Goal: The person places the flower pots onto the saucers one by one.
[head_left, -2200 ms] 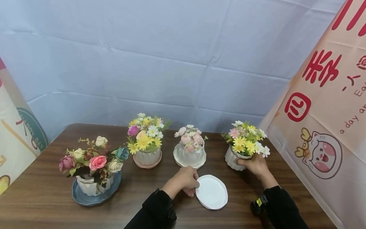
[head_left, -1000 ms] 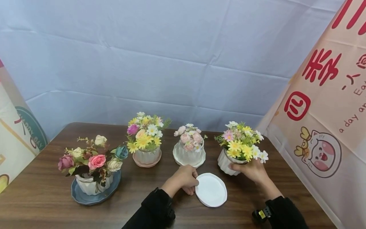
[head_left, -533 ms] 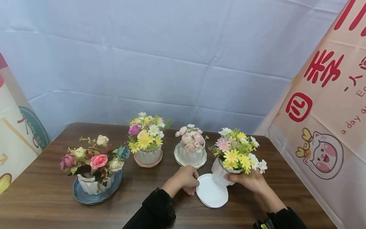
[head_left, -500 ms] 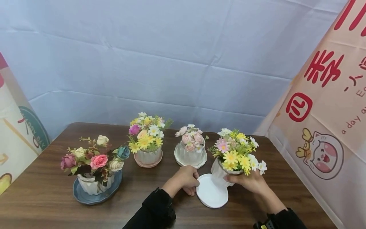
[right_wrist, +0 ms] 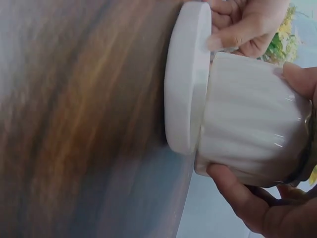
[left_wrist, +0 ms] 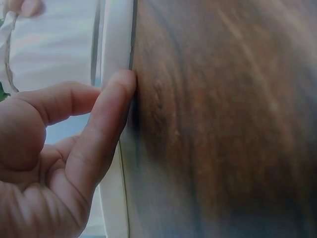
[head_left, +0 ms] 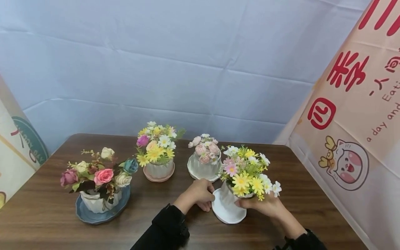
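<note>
From the head view we see our right hand (head_left: 265, 206) gripping the white ribbed pot (head_left: 229, 198) of yellow daisies, its base on the white saucer (head_left: 225, 214). Our left hand (head_left: 198, 194) curls its fingertips against the saucer's left rim. Bare brown table (head_left: 156, 215) lies open toward us; beyond the fingers the pink-rose pot (head_left: 204, 163) stands near.

The left wrist view shows what the head hides: one fingertip (left_wrist: 121, 87) pressing the saucer's edge (left_wrist: 116, 44) where it meets the wood.

The right wrist view shows thumb and fingers (right_wrist: 237, 191) wrapped around the pot's wall (right_wrist: 247, 119), the pot seated inside the saucer's rim (right_wrist: 185, 74).
</note>
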Available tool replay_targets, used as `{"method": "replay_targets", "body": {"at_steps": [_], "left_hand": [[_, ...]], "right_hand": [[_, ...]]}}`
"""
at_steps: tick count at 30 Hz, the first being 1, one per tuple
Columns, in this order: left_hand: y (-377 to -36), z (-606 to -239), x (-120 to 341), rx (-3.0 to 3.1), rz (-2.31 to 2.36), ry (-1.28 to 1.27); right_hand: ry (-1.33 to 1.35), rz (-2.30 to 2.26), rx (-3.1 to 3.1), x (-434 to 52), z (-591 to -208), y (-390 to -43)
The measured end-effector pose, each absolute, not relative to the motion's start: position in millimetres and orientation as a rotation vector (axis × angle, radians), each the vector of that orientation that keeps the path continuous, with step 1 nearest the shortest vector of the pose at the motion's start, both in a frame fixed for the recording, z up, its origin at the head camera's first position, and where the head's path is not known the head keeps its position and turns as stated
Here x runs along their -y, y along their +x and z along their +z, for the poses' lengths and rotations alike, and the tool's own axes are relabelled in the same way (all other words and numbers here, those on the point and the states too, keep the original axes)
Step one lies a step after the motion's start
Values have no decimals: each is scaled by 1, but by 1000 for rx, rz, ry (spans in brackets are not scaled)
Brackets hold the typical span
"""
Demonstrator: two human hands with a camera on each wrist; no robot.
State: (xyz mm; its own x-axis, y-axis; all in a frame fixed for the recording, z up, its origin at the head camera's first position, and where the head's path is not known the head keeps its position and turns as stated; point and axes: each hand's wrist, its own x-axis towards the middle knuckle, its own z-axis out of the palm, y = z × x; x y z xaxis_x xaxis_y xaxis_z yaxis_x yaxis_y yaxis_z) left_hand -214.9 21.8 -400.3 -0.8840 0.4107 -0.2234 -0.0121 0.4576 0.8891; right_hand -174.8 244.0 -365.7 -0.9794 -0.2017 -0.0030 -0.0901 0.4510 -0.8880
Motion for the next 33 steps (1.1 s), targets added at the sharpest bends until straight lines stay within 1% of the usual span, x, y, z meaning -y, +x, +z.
{"method": "replay_targets", "body": {"at_steps": [9,13,18,22,26,29,33], "left_hand": [[-215,-404,-21,-2525,1249,463],[-216,-404,-22,-2437,1312,406],[-215,-403,-24,-2328,1387,312],[-214,-402,-24,-2311,1394,288],[-215,-401,-24,-2332,1360,292],[-215,-401,-23,-2359,1330,297],[-213,-400,-23,-2395,1321,292]], "right_hand": [[-421,-1490,-2483,-239,-370,-169],[-591,-1508,-2475,-238,-372,-170],[-787,-1395,-2560,-237,-375,-169],[-751,-1348,-2598,-237,-378,-169],[-587,-1332,-2491,-237,-378,-169],[-529,-1287,-2499,-236,-378,-169],[-558,-1303,-2518,-235,-379,-167]]}}
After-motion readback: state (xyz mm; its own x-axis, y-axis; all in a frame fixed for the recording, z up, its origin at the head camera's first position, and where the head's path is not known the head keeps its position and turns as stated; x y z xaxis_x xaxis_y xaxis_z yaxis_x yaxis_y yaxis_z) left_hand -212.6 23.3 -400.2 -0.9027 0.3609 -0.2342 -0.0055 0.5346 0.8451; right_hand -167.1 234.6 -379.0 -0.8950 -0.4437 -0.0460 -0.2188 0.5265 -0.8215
